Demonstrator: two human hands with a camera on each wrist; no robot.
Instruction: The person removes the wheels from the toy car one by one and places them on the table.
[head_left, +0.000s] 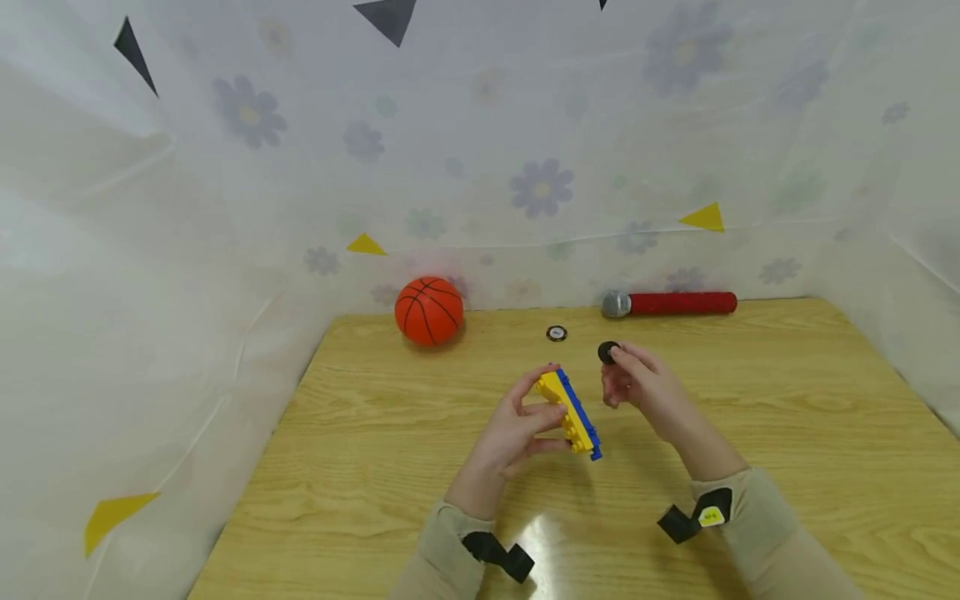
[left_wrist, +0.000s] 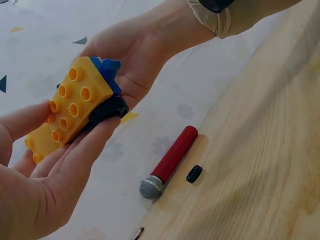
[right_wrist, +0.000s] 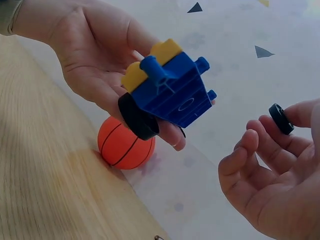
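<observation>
My left hand (head_left: 534, 410) grips a yellow-and-blue brick block (head_left: 573, 412) on edge above the table. Its yellow studded face (left_wrist: 70, 107) shows in the left wrist view and its blue underside (right_wrist: 172, 92) in the right wrist view. One black wheel (right_wrist: 137, 117) is mounted on the block. My right hand (head_left: 621, 360) is just right of the block and pinches a loose black wheel (head_left: 608, 352) between thumb and fingertips (right_wrist: 292, 117), a short gap from the block.
An orange basketball (head_left: 429, 310) sits at the back left of the wooden table (head_left: 787, 433). A red-handled microphone (head_left: 667, 303) lies along the back edge. A small black disc (head_left: 557, 333) and another small black piece (left_wrist: 194, 173) lie near it. Floral sheeting surrounds the table.
</observation>
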